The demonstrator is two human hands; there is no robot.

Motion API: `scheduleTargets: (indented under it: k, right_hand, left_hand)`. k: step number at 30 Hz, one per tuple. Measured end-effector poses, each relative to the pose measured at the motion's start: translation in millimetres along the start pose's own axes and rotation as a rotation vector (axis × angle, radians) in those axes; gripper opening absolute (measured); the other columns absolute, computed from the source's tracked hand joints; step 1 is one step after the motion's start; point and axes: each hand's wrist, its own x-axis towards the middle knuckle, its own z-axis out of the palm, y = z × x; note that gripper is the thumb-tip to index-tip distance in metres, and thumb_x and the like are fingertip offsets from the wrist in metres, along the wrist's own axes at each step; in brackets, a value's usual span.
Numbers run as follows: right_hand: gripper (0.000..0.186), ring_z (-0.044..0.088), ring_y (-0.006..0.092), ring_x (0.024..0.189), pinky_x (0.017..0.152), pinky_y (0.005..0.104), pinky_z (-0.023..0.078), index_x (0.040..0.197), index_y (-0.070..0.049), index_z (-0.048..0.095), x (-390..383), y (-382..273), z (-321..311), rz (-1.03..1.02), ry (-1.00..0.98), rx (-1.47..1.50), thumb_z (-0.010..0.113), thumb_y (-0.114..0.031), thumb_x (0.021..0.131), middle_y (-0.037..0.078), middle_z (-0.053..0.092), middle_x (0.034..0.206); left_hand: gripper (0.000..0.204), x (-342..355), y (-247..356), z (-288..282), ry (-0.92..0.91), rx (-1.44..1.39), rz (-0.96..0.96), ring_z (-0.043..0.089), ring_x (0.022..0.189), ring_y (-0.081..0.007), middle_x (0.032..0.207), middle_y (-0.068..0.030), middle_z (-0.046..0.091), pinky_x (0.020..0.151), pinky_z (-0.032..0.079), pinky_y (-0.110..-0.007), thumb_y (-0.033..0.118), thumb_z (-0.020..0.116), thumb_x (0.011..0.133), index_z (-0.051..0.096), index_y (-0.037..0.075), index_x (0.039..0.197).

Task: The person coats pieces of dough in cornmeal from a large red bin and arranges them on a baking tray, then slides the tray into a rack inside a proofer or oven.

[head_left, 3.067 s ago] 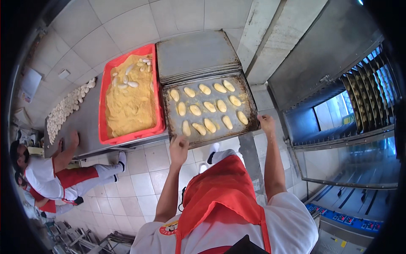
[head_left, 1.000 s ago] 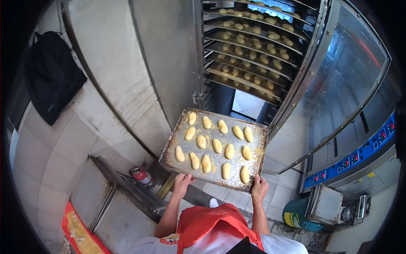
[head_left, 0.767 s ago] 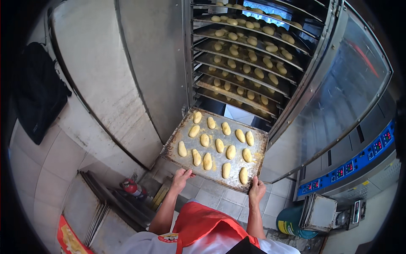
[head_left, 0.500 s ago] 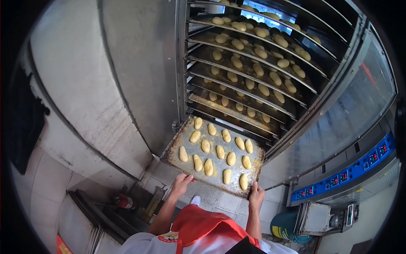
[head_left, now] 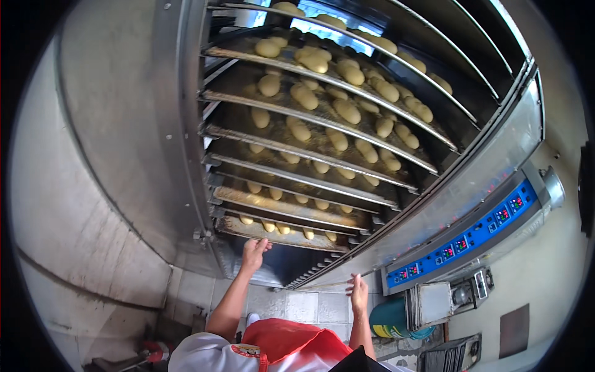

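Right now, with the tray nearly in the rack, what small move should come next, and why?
Probably a last short push with the left hand. Its fingers touch the front edge of the lowest tray, which sits on the bottom rails of the oven rack and seems to stick out slightly. The right hand hangs free by the glass door.

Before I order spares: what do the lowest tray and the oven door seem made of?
Lowest tray at the left hand: apparently bare metal, dull grey and browned. Oven door: seemingly glass in a brushed metal frame; it is see-through with reflections.
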Motion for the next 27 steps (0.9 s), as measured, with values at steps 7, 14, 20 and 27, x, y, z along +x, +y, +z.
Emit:
scheduleTargets:
  k: [7, 14, 20, 27]
  right_hand:
    - [0.06, 0.063, 0.0162, 0.07, 0.06, 0.0294, 0.051, 0.124, 0.001, 0.059, -31, 7, -5, 0.216, -0.123, -0.128, 0.049, -0.051, 0.098, 0.011, 0.068, 0.091]
    - [0.078, 0.064, 0.0268, 0.102, 0.082, 0.0384, 0.053, 0.144, -0.005, 0.045, 6, 70, -49, 0.272, -0.208, -0.068, 0.045, -0.065, 0.095, 0.02, 0.063, 0.121]
    - [0.098, 0.055, 0.0409, 0.119, 0.087, 0.046, 0.054, 0.146, -0.008, 0.037, -58, 40, -24, 0.749, -1.022, 1.317, 0.042, -0.082, 0.082, 0.026, 0.052, 0.135]
    - [0.078, 0.062, 0.0281, 0.109, 0.06, 0.0294, 0.056, 0.142, -0.015, 0.045, -216, 26, -67, 0.644, -0.984, 0.835, 0.043, -0.073, 0.09, 0.018, 0.052, 0.137]
  left_hand:
    - [0.028, 162, -116, -71, 0.304, 0.741, 0.168, 0.067, 0.081, -0.0365, 0.089, -0.0148, 0.072, 0.077, 0.053, -0.042, 0.027, 0.055, 0.094, 0.07, 0.005, 0.099]
    - [0.039, 50, -41, 133, 0.054, 0.49, -0.066, 0.07, 0.086, -0.0263, 0.092, -0.017, 0.072, 0.077, 0.054, -0.038, 0.04, 0.07, 0.088, 0.069, 0.002, 0.094]
    - [0.086, -219, -11, 171, -0.267, 0.991, 0.301, 0.023, 0.142, -0.046, 0.156, -0.0239, 0.023, 0.114, 0.023, -0.056, 0.063, 0.056, 0.087, 0.033, 0.009, 0.15]
    - [0.095, -575, 107, 29, 0.571, 0.93, -0.66, 0.043, 0.13, -0.0464, 0.141, -0.0329, 0.042, 0.11, 0.036, -0.048, 0.068, 0.047, 0.09, 0.028, -0.005, 0.148]
